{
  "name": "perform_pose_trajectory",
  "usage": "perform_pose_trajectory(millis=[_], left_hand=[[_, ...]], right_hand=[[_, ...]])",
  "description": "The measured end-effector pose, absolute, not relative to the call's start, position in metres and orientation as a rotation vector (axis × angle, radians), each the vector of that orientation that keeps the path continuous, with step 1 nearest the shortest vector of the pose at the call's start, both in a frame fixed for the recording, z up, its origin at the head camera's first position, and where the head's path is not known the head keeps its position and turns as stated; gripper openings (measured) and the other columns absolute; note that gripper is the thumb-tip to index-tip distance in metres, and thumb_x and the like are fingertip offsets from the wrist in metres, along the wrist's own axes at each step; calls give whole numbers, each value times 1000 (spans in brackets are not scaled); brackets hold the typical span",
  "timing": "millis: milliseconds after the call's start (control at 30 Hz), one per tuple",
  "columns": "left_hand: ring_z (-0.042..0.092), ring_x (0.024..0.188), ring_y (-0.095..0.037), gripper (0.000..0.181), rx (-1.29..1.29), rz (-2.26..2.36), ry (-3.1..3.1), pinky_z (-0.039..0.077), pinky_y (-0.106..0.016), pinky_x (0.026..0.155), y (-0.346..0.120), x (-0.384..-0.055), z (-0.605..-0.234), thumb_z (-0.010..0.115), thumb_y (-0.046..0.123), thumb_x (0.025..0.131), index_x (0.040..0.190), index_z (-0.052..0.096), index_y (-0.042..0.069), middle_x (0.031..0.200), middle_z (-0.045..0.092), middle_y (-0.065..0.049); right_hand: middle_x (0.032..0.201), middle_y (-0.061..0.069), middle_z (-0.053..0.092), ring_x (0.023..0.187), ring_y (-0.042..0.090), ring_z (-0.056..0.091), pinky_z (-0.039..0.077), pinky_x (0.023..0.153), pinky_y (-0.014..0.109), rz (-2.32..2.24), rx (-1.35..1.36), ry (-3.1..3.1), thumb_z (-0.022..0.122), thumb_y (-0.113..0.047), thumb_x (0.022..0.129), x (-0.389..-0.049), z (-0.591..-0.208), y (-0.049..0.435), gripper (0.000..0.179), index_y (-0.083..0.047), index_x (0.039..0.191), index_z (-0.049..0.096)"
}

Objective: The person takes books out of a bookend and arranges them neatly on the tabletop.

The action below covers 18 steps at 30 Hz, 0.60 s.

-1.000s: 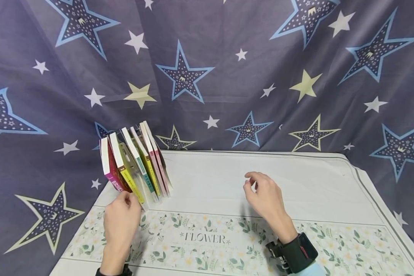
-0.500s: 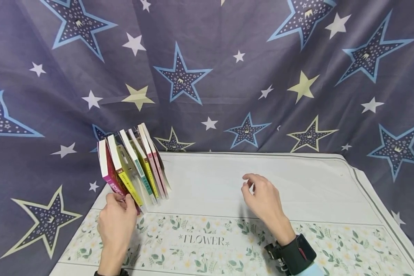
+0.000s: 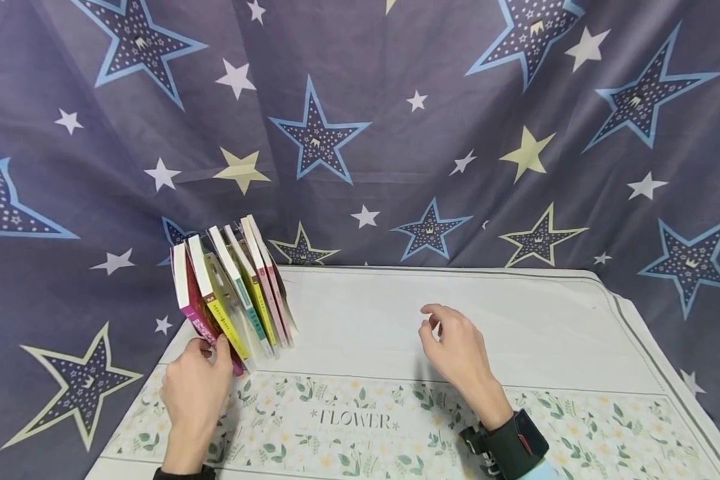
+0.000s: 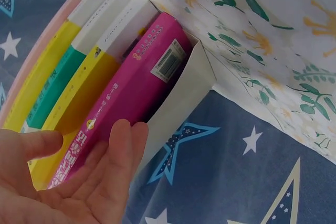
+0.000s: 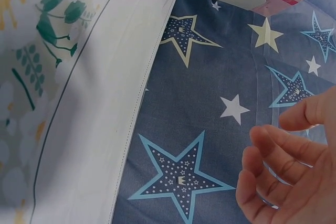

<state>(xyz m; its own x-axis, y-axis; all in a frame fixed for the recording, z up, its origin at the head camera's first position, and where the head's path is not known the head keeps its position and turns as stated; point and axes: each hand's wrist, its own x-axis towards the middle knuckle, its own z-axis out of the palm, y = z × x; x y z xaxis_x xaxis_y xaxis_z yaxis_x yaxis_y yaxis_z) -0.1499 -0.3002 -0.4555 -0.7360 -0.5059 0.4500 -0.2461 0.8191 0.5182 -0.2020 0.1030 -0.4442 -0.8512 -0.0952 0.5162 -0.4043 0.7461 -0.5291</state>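
Several books stand in a slanted row on the left of the table. The outermost is a thick magenta book [image 4: 131,77], beside a yellow book [image 4: 89,93] and a teal and white book [image 3: 238,277]. My left hand [image 3: 196,380] is at the magenta book's near end, thumb and fingers spread apart. In the left wrist view the thumb overlaps the yellow spine and the fingers [image 4: 122,142] lie across the magenta spine's low part. My right hand [image 3: 459,347] hovers over the table at right, fingers loosely bent, holding nothing.
A white book rack [image 4: 181,95] has an end panel outside the magenta book. Pink-spined books [image 3: 269,287] stand at the row's right end. The white table cover [image 3: 360,313] carries a floral band, and a dark star-patterned curtain [image 3: 384,133] hangs behind.
My left hand has moved from in front of the yellow book leftward to the magenta book, its thumb and fingers parting, then slightly left and down. The right hand stays nearly still.
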Motion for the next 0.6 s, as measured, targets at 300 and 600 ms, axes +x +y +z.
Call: perform_pose_trajectory(millis=[300, 600], left_hand=[[65, 63, -54, 41, 469, -549, -2399, 48, -65, 53, -305, -157, -456, 61, 27, 102, 90, 73, -11, 64, 67, -21], [64, 54, -51, 35, 373, -542, -2345, 49, -62, 50, -306, -161, -462, 65, 16, 98, 78, 70, -12, 60, 66, -24]], right_hand=[[84, -4, 66, 64, 11, 50, 42, 53, 32, 904, 373, -2488, 62, -13, 97, -202, -445, 101, 26, -10, 118, 77], [83, -5, 65, 60, 10, 47, 41, 54, 31, 906, 368, -2494, 63, -12, 97, -203, -446, 103, 25, -11, 118, 77]])
